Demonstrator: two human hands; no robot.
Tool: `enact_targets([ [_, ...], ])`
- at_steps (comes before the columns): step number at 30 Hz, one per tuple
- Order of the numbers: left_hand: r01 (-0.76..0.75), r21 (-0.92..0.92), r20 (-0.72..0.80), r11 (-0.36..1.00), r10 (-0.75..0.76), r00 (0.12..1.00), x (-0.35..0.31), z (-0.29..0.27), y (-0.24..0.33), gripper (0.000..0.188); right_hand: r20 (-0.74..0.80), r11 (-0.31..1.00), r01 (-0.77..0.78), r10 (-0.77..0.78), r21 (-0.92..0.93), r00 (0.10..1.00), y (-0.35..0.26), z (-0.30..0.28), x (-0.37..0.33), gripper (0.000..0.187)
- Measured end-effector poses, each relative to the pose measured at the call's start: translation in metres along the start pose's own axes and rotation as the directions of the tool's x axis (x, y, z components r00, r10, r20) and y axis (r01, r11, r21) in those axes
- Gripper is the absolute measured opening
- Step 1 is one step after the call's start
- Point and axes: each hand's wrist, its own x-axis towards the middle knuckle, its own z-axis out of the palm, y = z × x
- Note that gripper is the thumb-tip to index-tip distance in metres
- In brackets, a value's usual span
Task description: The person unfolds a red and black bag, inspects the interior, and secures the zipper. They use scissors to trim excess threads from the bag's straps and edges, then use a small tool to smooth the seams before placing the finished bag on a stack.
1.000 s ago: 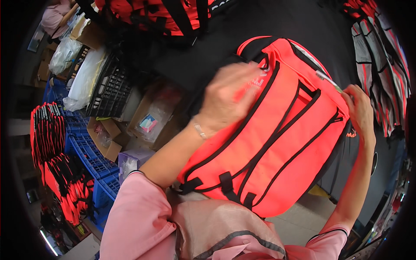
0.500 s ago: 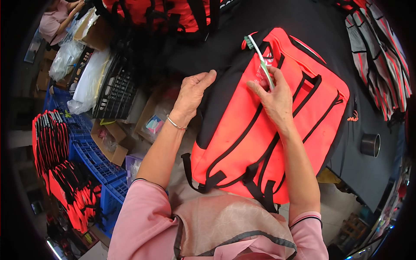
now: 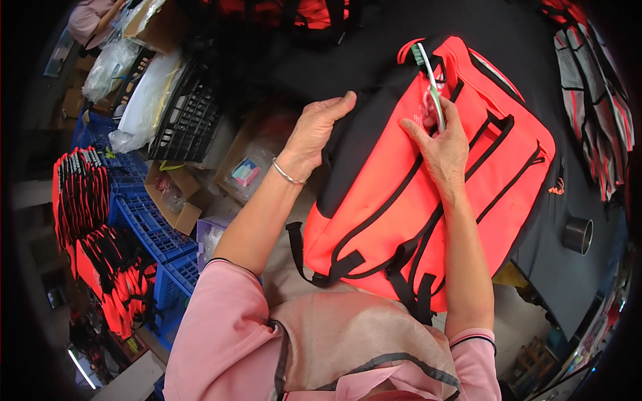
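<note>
A bright coral-orange backpack (image 3: 394, 207) with black straps and a black side panel lies tilted in front of me. My right hand (image 3: 447, 147) is closed round the handle of a white-and-green toothbrush (image 3: 433, 87). Its green bristles point up and left near the pack's top edge, above a pale printed patch on the fabric. My left hand (image 3: 317, 130), with a bangle on the wrist, is at the black side panel. Its thumb and fingers are drawn together at the panel's edge, and some fingers are hidden.
Black cloth (image 3: 388, 27) covers the work surface. A metal cup (image 3: 578, 236) stands at the right, below hanging grey-and-orange pieces (image 3: 588, 100). On the left are a black crate (image 3: 187, 113), blue crates (image 3: 150, 230), a cardboard box (image 3: 177, 200) and stacked orange-black pieces (image 3: 83, 200). A person's sleeve (image 3: 90, 20) shows far left.
The backpack, both hands and surrounding items appear shifted slightly right in the view. The toothbrush stands a little more upright, still in my right hand, and my left hand stays by the side panel.
</note>
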Motion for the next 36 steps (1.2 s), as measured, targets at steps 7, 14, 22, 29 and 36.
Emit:
enact_targets([
  [7, -0.297, 0.681, -0.014, 0.669, 0.417, 0.909, 0.004, 0.01, -0.004, 0.032, -0.018, 0.999, 0.044, -0.044, -0.009, 0.999, 0.002, 0.001, -0.001, 0.066],
  [14, -0.406, 0.871, 0.179, 0.276, 0.591, 0.786, 0.004, 0.012, 0.002, 0.027, -0.05, 0.997, 0.081, -0.082, -0.015, 0.995, 0.006, 0.004, 0.0, 0.057],
  [22, -0.297, 0.875, 0.07, 0.383, 0.506, 0.86, -0.06, 0.003, -0.023, 0.065, -0.176, 0.857, 0.093, -0.002, 0.507, 0.984, 0.018, -0.096, -0.052, 0.023],
  [29, -0.009, 0.807, -0.044, 0.59, 0.076, 0.996, -0.079, -0.001, -0.039, 0.106, -0.422, 0.749, 0.138, 0.202, 0.648, 0.884, 0.147, -0.259, -0.149, 0.028],
  [36, -0.143, 0.776, 0.042, 0.614, 0.175, 0.984, -0.059, 0.001, -0.046, 0.102, -0.584, 0.926, -0.341, 0.37, 0.164, 0.723, 0.209, -0.173, -0.163, 0.057],
])
